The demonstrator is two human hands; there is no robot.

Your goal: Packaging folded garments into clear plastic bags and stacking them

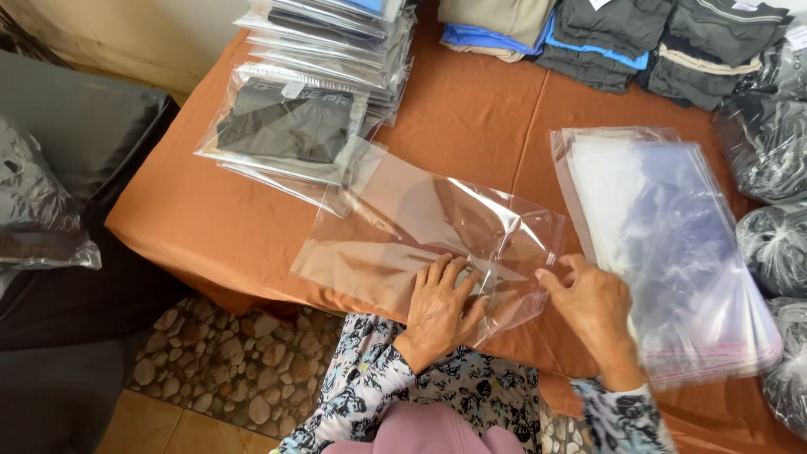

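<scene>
At the far left of the frame, a dark cushion or seat (76, 134) carries a crinkled grey plastic bag (34, 210), with a pebble-patterned floor (227, 370) below it. To its right begins a table draped in an orange cloth (471, 109). At the upper left of the table sits a stack of sealed clear packets (319, 76), each holding a folded dark garment.

In the centre of the frame, an empty clear plastic bag (403, 227) lies flat on the cloth, angled from lower left to upper right. The left hand (441, 303) rests palm down on the near end of this bag, fingers (437, 273) straight and slightly spread, pressing the film against the table. Just to its right, the right hand (593, 303) touches the bag's right edge; its fingers (559, 277) are curled toward the film, though whether they pinch it cannot be told. Both sleeves carry a blue and black floral print.

Right of the hands lies a thick pile of empty clear bags (672, 252). Along the top edge, folded garments (605, 34) in grey, blue and tan are stacked. At the far right edge, bundles wrapped in dark plastic (773, 151) line the table.
</scene>
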